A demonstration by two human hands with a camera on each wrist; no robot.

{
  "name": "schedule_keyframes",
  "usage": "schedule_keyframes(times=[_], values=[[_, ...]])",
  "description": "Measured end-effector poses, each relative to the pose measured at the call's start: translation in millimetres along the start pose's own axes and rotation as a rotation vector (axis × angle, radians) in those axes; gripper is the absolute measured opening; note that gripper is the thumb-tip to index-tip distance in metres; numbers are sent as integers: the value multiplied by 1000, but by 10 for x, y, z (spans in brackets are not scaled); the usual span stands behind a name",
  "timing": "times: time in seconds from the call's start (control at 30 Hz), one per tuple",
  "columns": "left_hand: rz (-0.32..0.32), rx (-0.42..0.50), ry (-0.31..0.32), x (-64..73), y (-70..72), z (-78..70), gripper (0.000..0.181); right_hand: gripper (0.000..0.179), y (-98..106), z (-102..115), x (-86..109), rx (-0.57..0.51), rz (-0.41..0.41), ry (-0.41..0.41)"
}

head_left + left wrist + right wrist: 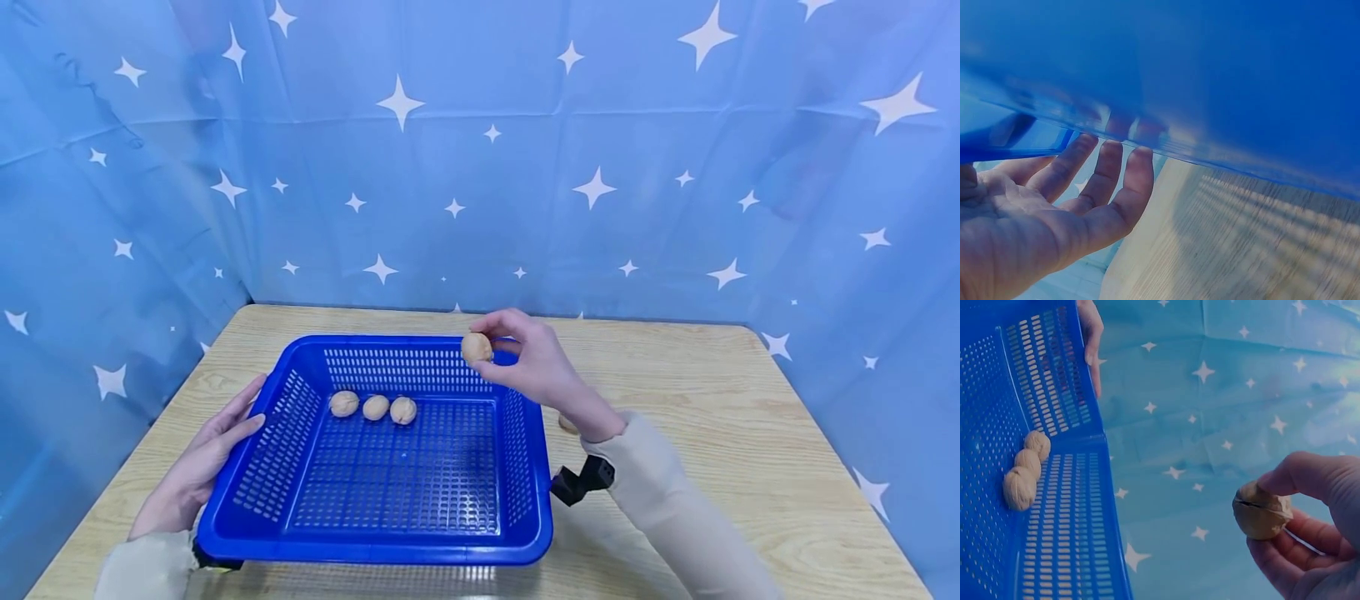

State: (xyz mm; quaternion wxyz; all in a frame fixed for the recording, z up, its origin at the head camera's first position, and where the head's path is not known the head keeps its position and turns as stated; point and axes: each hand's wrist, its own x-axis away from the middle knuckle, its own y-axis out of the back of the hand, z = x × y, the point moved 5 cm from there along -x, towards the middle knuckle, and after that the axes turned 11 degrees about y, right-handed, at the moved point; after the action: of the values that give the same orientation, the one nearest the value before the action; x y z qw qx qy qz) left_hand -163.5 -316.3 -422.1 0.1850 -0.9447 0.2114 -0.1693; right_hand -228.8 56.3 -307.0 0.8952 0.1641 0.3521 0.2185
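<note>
In the head view, the right wrist (600,423) hides most of a tan thing (567,426) right of the basket (375,552); too little shows to name it. The table's (720,408) near edge and both sleeves (675,500) are cut off. The right hand (527,357) covers part of its walnut (476,348). The left wrist view shows the basket blurred and cropped; the right wrist view crops both the basket and the left hand (1090,337).

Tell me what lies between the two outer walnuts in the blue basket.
In the head view, a third walnut lies between them in the basket.
</note>
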Motion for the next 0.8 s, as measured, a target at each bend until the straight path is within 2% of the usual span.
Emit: schedule_keyframes(times=[0.23, 0.5, 0.8], values=[[-26, -32, 22, -2, 7, 11, 62, 35, -209, 32, -108, -24, 46, 16], [0, -7, 11, -1, -7, 1, 62, 33, -513, 75, -242, -39, 136, 15], [-3, -5, 6, -1, -5, 1, 62, 32, -884, 78, -328, -83, 226, 22]])
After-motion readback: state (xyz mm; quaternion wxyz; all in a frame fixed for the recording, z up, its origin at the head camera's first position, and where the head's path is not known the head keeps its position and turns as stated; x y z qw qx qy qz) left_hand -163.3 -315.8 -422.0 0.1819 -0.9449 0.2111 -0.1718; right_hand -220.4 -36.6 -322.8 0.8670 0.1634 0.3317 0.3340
